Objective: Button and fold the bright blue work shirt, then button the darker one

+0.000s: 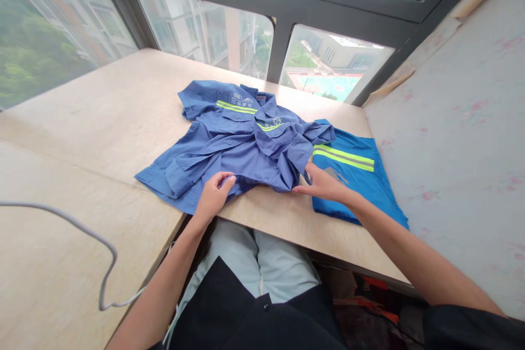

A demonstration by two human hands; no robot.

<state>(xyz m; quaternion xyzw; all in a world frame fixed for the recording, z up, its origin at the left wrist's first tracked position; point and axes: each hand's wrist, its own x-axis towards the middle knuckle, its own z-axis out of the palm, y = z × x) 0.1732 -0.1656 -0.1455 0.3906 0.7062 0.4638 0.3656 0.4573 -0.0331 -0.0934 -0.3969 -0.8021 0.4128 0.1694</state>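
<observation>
A blue short-sleeved work shirt (229, 145) with yellow-green reflective stripes lies spread, front up and rumpled, its collar toward the window. My left hand (215, 191) pinches the shirt's lower edge near the middle, fingers closed on the cloth. At the shirt's right lower corner, my right hand (322, 183) has its thumb below the fabric edge and its fingers partly hidden behind the turned-up cloth, gripping it. Beside it on the right lies a brighter blue folded garment (348, 191) with a similar stripe; the shirt's right sleeve overlaps its top corner.
The pale tabletop (82, 115) runs up to a grey-framed window (281, 49). A flower-patterned wall (455, 153) bounds the right side. A grey cable (109, 251) curves across the left of the table. Dark and orange items (373, 301) sit under the table edge.
</observation>
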